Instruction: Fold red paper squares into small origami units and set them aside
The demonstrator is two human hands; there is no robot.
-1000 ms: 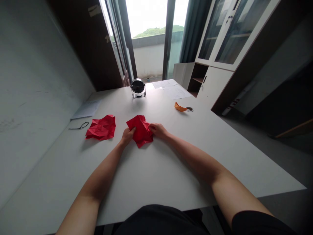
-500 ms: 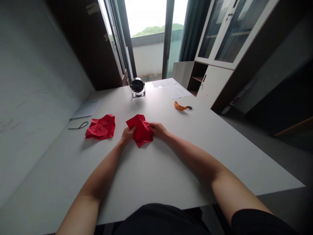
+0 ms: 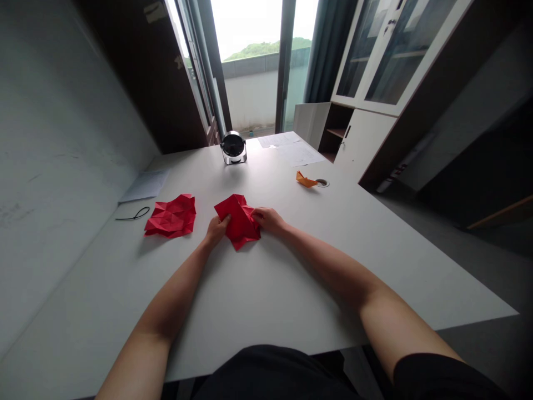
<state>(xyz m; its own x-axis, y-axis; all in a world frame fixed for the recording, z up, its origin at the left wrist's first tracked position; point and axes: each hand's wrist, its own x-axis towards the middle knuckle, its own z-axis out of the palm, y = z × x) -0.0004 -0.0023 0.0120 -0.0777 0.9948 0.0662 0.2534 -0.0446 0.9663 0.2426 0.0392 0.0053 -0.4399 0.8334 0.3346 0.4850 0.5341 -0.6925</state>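
Note:
A creased red paper sheet lies partly folded on the white table in front of me. My left hand pinches its left edge with closed fingers. My right hand grips its right edge, fingers curled onto the paper. A second crumpled red sheet lies flat to the left, apart from both hands.
A small orange folded paper sits by a round cable hole at the right. A small desk fan stands at the far edge. White papers lie behind, another sheet and a black cable tie at the left.

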